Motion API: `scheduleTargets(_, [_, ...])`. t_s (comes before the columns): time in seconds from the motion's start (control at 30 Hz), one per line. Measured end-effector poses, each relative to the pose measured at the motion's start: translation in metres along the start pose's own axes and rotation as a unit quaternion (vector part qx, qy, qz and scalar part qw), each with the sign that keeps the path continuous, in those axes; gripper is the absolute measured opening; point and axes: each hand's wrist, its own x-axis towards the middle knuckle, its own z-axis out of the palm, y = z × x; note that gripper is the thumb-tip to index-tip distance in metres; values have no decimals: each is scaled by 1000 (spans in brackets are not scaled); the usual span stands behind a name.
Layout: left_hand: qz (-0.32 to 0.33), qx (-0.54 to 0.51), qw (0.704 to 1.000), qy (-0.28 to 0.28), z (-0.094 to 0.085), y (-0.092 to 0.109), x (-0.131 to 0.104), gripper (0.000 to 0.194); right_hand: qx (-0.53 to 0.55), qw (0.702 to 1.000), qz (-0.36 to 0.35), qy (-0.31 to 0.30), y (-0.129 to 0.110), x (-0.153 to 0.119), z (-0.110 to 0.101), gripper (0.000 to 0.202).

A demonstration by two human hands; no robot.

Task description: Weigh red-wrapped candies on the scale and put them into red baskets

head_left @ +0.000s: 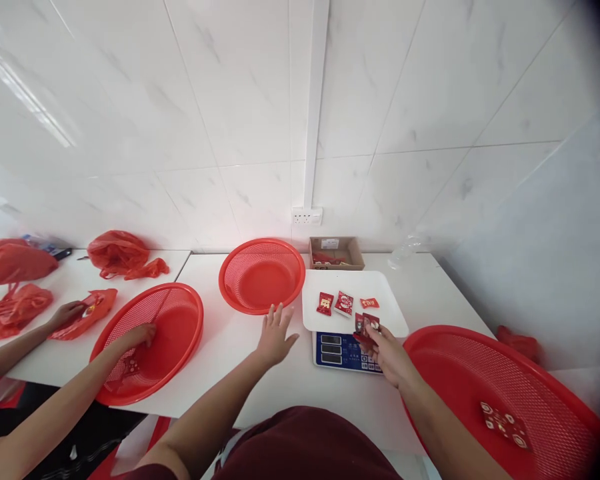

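Note:
My right hand [387,350] is closed on small dark red packets [367,325], held over the front edge of the scale's white tray [390,293]. On that tray lie a red packet [325,303], a red and white packet [344,304] and a smaller red packet [369,303]. Below the tray shows the blue panel of the scale [347,350], partly covered by my right hand. With fingers spread and nothing in them, my left hand [276,337] hovers at the near rim of a red mesh basket [263,280].
At right stands a big red basket [455,373] with a patterned red packet [505,425] inside. Behind the scale are a cardboard box [336,253] and a clear plastic item [405,252]. A co-worker's hands [140,335] work at left around another red basket [185,313] and red bags [117,253].

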Motion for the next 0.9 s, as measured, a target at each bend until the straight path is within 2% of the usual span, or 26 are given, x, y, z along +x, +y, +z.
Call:
scheduleTargets(0.1, [-15,94,995,1,-3,-21,13,57,7,1000,8,-4,-5,18,-7,58])
scheduleTargets(0.23, [-19,148,989,-14,-6,-37,18,48,-5,1000,1,-28,-8,27,-12,75])
scheduleTargets(0.33, [-47,172,984,-7,-11,-46,18,44,-53,998,-23,-26,-9,28,-20,74])
scheduleTargets(0.5, [-138,191,972,-12,-28,-67,17,40,-164,986,-38,10,-8,24,-41,67])
scheduleTargets(0.63, [-186,197,962,-29,-42,-84,17,36,-178,982,-50,37,-4,14,-61,68])
scheduleTargets(0.8, [-237,211,948,-28,-51,-99,16,36,-196,979,-27,59,6,10,-90,70])
scheduleTargets(0.9, [-263,220,939,-26,-55,-107,16,38,-219,971,-52,86,11,10,-109,67])
